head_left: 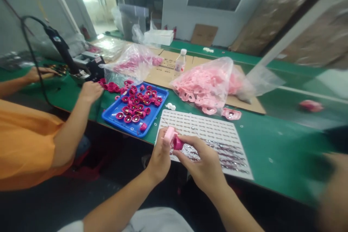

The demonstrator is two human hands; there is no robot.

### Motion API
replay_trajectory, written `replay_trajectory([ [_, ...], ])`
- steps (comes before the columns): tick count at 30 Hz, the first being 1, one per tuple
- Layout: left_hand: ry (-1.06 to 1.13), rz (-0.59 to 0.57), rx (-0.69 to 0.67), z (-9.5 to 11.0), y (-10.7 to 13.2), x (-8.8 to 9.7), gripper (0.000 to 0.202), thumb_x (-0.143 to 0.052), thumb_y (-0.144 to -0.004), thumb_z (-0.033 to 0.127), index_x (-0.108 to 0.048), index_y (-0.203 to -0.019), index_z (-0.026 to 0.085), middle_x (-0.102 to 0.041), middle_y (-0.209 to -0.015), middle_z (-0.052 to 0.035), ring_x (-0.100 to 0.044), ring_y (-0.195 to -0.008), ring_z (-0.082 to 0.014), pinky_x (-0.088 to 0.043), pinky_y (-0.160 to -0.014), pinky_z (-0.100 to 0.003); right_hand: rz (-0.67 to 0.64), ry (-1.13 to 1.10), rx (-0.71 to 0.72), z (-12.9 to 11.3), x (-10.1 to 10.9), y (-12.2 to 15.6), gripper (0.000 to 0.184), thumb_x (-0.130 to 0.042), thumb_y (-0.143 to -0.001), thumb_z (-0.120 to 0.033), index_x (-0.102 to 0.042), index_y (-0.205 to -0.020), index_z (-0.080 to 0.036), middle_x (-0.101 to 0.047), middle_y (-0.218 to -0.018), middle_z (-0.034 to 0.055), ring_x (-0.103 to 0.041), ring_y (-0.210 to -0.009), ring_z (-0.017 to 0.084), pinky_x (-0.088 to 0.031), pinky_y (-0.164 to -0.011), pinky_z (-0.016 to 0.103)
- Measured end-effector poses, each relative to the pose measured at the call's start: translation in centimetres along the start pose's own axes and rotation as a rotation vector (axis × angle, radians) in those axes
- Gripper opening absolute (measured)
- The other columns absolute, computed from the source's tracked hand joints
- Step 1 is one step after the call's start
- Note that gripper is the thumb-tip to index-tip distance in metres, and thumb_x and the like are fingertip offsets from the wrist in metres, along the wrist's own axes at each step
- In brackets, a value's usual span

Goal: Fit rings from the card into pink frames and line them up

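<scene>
left hand (160, 157) grips a pink part (169, 136); right hand (204, 159), a magenta cup (178, 144) just rightward, by the counter's (277, 141) near edge.

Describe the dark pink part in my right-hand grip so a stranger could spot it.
On the green table, find the white sheet beside the blue tray. In front of its near-left corner, the right-hand grip pinches the rounded dark pink part. It is deeper pink than the pale piece in the left-hand grip.

Cardboard print (170, 61) illegible, bottle label (178, 67) illegible
</scene>
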State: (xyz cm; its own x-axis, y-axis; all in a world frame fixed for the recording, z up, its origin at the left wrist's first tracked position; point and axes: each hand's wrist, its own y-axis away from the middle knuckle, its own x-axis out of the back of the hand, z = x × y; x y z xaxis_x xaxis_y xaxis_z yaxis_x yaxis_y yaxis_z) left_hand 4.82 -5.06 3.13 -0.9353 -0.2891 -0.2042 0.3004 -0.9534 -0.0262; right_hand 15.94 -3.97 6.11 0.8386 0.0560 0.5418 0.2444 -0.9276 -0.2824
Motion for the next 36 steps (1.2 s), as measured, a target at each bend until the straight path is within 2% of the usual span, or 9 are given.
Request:
replay_trajectory([
  [5, 0.055, -0.13, 0.004, 0.3, 0.5, -0.8, 0.032, -0.032, -0.077, 0.041, -0.05, -0.097, 0.023, -0.055, -0.095, -0.0081, -0.052, -0.087, -0.0205, -0.042, -0.078, -0.036, 0.024, -0.042, -0.017, 0.6, 1.0, 0.5, 0.022, -0.054, -0.065, -0.033, -0.056, -0.086, -0.027, -0.057, -0.087, 0.0021, -0.053, -0.081, 0.021, -0.044, -0.07, 0.034],
  [10, 0.192, -0.274, 0.116, 0.6, 0.6, -1.5, 0.028, -0.04, -0.073, 0.039, -0.05, -0.096, 0.024, -0.053, -0.106, -0.0031, -0.054, -0.084, -0.0193, -0.043, -0.068, -0.033, 0.054, -0.109, 0.025, 1.9, 1.5, 0.8, 0.023, -0.059, -0.062, -0.032, -0.058, -0.084, -0.028, -0.058, -0.081, 0.0016, -0.053, -0.078, 0.02, -0.043, -0.07, 0.034],
  [17, 0.162, -0.315, 0.149, 0.4, 0.8, -1.9, 0.03, -0.043, -0.073, 0.04, -0.05, -0.097, 0.024, -0.047, -0.114, -0.0076, -0.056, -0.074, -0.0184, -0.046, -0.06, -0.031, 0.086, -0.338, -0.111, 3.3, 1.4, 1.5, 0.022, -0.059, -0.06, -0.033, -0.058, -0.081, -0.028, -0.059, -0.083, -0.0004, -0.054, -0.08, 0.019, -0.044, -0.075, 0.035],
  [23, 0.172, -0.367, 0.095, 0.4, 0.8, -2.8, 0.037, -0.055, -0.062, 0.042, -0.049, -0.094, 0.023, -0.046, -0.115, -0.0089, -0.053, -0.089, -0.0243, -0.046, -0.072, -0.035, 0.101, -0.345, -0.058, 2.6, 2.8, 2.4, 0.018, -0.056, -0.064, -0.034, -0.059, -0.081, -0.03, -0.058, -0.089, 0.0009, -0.051, -0.088, 0.02, -0.039, -0.081, 0.033],
  [29, 0.156, -0.433, 0.055, -0.9, 0.7, -3.6, 0.041, -0.058, -0.062, 0.037, -0.046, -0.097, 0.019, -0.043, -0.117, -0.0109, -0.045, -0.102, -0.0273, -0.045, -0.075, -0.037, 0.113, -0.356, -0.104, 3.8, 2.8, 3.7, 0.021, -0.052, -0.07, -0.033, -0.054, -0.09, -0.029, -0.057, -0.077, 0.0022, -0.054, -0.069, 0.017, -0.042, -0.068, 0.032],
  [32, 0.116, -0.457, 0.011, -1.1, 0.7, -4.1, 0.045, -0.059, -0.062, 0.036, -0.045, -0.099, 0.017, -0.044, -0.117, -0.0123, -0.043, -0.103, -0.0269, -0.04, -0.083, -0.039, 0.096, -0.381, -0.147, 4.6, 2.8, 4.4, 0.027, -0.05, -0.072, -0.032, -0.048, -0.099, -0.027, -0.055, -0.087, 0.0022, -0.053, -0.077, 0.018, -0.043, -0.072, 0.033],
  [36, 0.043, -0.589, 0.033, -0.1, 0.6, -4.5, 0.047, -0.059, -0.061, 0.035, -0.045, -0.102, 0.015, -0.043, -0.117, -0.013, -0.042, -0.105, -0.027, -0.038, -0.086, -0.039, 0.095, -0.335, -0.09, 4.9, 3.6, 5.2, 0.028, -0.051, -0.072, -0.028, -0.046, -0.1, -0.027, -0.052, -0.098, 0.0013, -0.049, -0.09, 0.02, -0.039, -0.082, 0.035],
])
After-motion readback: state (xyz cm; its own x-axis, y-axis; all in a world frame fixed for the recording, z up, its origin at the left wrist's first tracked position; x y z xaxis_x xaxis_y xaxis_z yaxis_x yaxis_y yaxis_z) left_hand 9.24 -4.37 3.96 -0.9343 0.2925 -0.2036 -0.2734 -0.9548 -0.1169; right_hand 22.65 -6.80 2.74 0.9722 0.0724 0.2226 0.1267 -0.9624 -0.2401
